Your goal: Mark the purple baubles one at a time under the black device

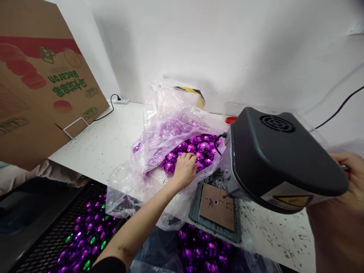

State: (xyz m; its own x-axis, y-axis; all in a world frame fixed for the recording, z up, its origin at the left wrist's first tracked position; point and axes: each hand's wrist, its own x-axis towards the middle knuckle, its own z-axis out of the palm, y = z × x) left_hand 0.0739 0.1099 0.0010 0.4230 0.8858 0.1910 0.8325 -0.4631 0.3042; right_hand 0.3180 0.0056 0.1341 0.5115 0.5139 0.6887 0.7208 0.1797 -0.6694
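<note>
My left hand (185, 167) is half-curled among purple balls (170, 167), whether clamped I can't tell; plenty are left around it, none on the brown plate (217, 212) nearby; my right hand (352, 185) grips a handle (345, 167)

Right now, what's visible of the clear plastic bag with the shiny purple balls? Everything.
The crumpled, translucent plastic bag lies open on the white tabletop, its film draped over some of the shiny, faceted purple balls, leaving others bare. Its near end sags past the tabletop's front edge. The left hand reaches in among the bare balls.
</note>
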